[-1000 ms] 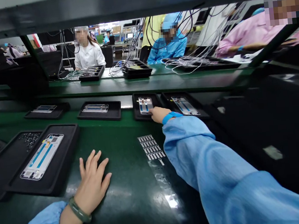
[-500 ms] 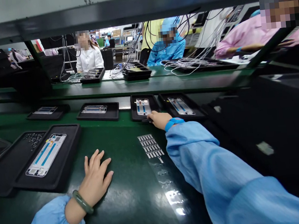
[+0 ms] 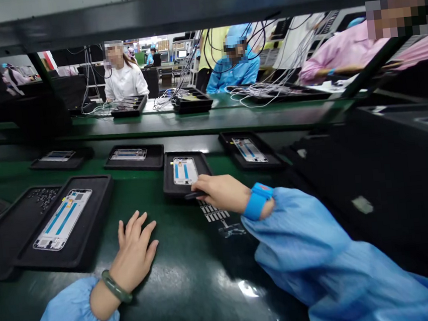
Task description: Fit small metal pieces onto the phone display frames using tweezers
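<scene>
My right hand (image 3: 222,192) grips the near right corner of a black tray (image 3: 168,185) that bears a white phone frame (image 3: 184,171) with two blue strips. Under and beside that hand lies a sheet of small white stickers (image 3: 213,213), partly hidden by the tray and hand. My left hand (image 3: 134,251), with a green bangle at the wrist, rests on the green bench with fingers spread, holding nothing. Left of it, another black tray (image 3: 81,239) bears a phone frame (image 3: 64,220) and overlaps a tray with small dark parts (image 3: 44,197).
Further trays with phone frames stand at the back: one far left (image 3: 81,160), one mid-left (image 3: 157,158), one right (image 3: 274,160). A co-worker's fingers show at the left edge. Black material (image 3: 329,179) covers the right side. People and cables are beyond the shelf.
My right hand has drawn the gripped tray toward me and to the left, away from the back right tray, over part of the sticker sheet. My left hand keeps its spread pose.
</scene>
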`<state>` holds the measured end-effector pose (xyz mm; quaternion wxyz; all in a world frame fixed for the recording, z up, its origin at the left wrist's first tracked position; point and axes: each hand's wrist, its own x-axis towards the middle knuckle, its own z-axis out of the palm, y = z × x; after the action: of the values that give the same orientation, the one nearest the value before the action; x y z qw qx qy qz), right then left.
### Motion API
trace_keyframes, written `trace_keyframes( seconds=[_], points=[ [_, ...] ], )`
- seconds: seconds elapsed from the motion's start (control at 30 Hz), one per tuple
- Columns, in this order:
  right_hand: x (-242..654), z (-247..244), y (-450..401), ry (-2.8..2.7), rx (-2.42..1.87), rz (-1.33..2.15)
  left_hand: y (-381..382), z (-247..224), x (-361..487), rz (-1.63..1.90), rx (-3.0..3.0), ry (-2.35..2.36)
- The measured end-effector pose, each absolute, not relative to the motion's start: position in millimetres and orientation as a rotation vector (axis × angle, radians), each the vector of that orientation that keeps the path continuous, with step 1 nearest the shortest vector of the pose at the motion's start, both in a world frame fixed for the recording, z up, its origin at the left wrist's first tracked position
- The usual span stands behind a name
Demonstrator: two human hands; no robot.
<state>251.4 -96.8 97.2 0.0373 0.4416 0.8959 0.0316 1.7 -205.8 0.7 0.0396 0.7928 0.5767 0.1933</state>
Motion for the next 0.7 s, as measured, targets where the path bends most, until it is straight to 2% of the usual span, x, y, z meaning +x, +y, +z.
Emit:
trace_keyframes(
  seconds=[0.33,0.47,0.53,0.6,0.7],
  points=[
    [238.9,83.9,-245.7,2.944,0.853,-0.236,-196.4,6.0,-8.5,0.714,2.290,1.854],
    [243.6,90.2,-262.0,3.084,0.550,-0.766,-194.2,4.3,-7.7,0.732,2.281,1.823],
    [253.0,92.1,-243.4,3.139,0.569,-0.943,-193.6,2.9,-6.5,0.725,2.285,1.805],
    [265.6,85.7,-214.7,3.217,1.121,-1.320,-193.3,1.9,-5.9,0.706,2.292,1.780],
    [284.6,62.1,-174.7,2.816,2.172,-1.762,-192.9,1.3,-7.1,0.688,2.298,1.750]
  ],
)
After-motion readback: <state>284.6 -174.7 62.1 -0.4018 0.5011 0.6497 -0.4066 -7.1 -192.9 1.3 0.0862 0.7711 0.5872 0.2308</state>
